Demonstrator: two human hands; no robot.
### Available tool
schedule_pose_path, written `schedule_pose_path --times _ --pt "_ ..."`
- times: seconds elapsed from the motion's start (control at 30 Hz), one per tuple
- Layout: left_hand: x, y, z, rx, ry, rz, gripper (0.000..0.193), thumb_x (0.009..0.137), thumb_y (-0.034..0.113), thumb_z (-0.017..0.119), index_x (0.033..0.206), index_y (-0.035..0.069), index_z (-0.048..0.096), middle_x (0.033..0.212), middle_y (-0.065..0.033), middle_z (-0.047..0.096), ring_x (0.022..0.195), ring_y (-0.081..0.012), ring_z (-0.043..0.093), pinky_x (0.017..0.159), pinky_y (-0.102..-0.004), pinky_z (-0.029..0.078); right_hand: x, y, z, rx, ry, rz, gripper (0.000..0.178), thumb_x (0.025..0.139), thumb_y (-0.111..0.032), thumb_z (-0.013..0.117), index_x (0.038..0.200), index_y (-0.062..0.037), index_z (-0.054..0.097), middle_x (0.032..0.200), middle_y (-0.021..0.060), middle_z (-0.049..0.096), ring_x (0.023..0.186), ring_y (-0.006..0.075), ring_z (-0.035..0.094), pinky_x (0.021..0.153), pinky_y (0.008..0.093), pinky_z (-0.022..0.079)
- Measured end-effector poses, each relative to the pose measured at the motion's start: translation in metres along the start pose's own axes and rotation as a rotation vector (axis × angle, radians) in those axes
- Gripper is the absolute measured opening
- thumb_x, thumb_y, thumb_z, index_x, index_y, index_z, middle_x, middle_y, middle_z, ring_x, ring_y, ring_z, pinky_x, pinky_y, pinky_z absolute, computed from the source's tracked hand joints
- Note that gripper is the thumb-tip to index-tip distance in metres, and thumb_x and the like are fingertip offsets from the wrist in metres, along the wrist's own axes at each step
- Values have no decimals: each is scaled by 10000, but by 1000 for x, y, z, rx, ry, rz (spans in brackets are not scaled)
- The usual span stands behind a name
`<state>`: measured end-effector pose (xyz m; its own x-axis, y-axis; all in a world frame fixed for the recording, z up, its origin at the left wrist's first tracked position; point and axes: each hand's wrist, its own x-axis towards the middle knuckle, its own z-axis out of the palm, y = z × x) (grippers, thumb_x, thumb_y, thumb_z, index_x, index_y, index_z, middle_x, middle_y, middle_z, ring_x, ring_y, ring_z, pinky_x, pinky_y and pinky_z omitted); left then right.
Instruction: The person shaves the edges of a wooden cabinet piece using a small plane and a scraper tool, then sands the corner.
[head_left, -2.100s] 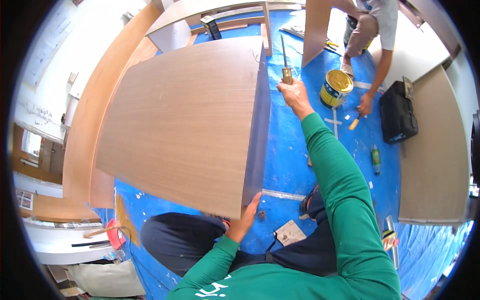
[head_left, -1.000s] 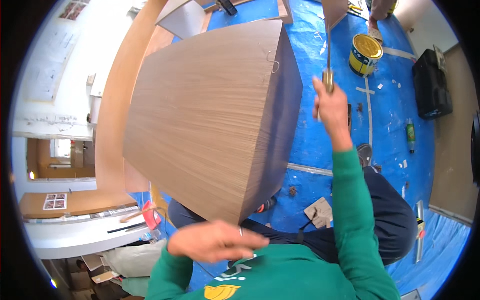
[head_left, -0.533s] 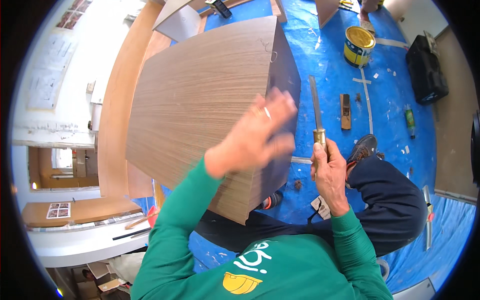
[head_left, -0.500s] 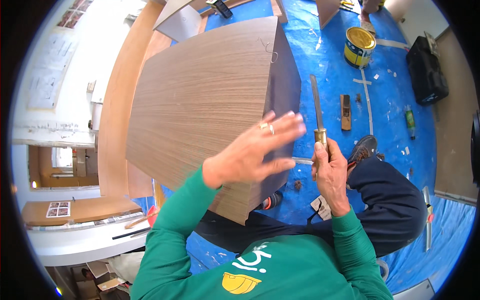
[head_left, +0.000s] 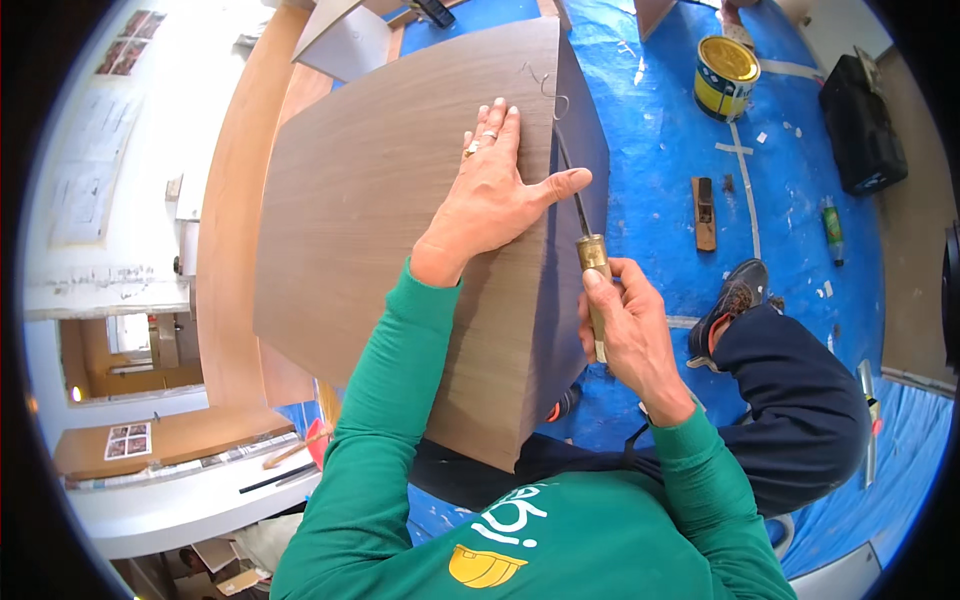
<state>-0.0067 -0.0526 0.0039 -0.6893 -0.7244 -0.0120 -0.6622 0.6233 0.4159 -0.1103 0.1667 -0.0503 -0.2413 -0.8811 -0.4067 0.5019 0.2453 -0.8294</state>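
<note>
A large box-shaped cabinet (head_left: 400,210) with a brown wood-grain top stands in front of me. My left hand (head_left: 492,190) lies on its top near the right edge, fingers stretched out; the thumb reaches over the edge across the blade. In my right hand (head_left: 625,315), closed round its wooden handle, is a chisel (head_left: 593,255) with a brass-coloured ferrule and a long narrow blade. The blade runs along the cabinet's right edge, pointing away from me. At its far end a thin curled shaving (head_left: 561,106) hangs by that edge; whether they touch I cannot tell.
Blue plastic sheeting (head_left: 650,180) covers the floor. On it are a wooden hand plane (head_left: 704,215), a paint can (head_left: 726,80), a green bottle (head_left: 832,232) and a black case (head_left: 860,125). Another person's foot (head_left: 737,30) shows beyond the can. Wooden panels (head_left: 235,220) stand left of the cabinet.
My left hand has come down from the air onto the cabinet top, farther from me. My right hand has brought the chisel leftward from over the floor to the cabinet's edge.
</note>
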Motion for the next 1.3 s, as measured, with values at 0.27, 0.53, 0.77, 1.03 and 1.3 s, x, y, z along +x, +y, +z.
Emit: schedule_pose_path --times 0.27,0.53,0.77,1.03,1.3 --pt "28 -12 3 -13 0 57 1216 977 703 793 1718 -147 340 1856 -304 254 1770 -386 119 1423 -493 153 8 -3 4 -20 53 -54 355 1177 -325 681 1316 -3 626 838 6 646 607 71 596 520 272 475" --pt "41 -20 -10 9 -39 94 1150 978 675 805 1724 -95 389 1864 -270 270 1769 -391 130 1421 -514 154 13 -8 -5 -50 47 -22 419 1164 -296 708 1441 12 648 864 20 689 647 77 607 570 284 491" --pt "43 -17 -8 117 -47 124 1155 995 678 780 1746 -82 343 1871 -262 253 1773 -384 119 1423 -549 103 17 -1 -3 -111 29 -17 513 1188 -335 661 1566 4 591 946 21 677 674 75 605 591 269 489" --pt "43 -15 -7 150 -57 133 1104 1027 631 764 1760 -69 325 1877 -253 245 1773 -384 123 1423 -539 93 15 -7 3 -72 93 -46 420 1174 -178 677 1517 58 620 846 14 661 674 67 577 592 285 476" --pt "48 -14 -4 109 -50 90 1031 1073 601 720 1766 -54 326 1877 -244 252 1774 -380 121 1422 -545 82 17 0 3 -136 130 -113 382 1158 -129 686 1482 71 650 882 55 694 750 103 622 659 308 523"
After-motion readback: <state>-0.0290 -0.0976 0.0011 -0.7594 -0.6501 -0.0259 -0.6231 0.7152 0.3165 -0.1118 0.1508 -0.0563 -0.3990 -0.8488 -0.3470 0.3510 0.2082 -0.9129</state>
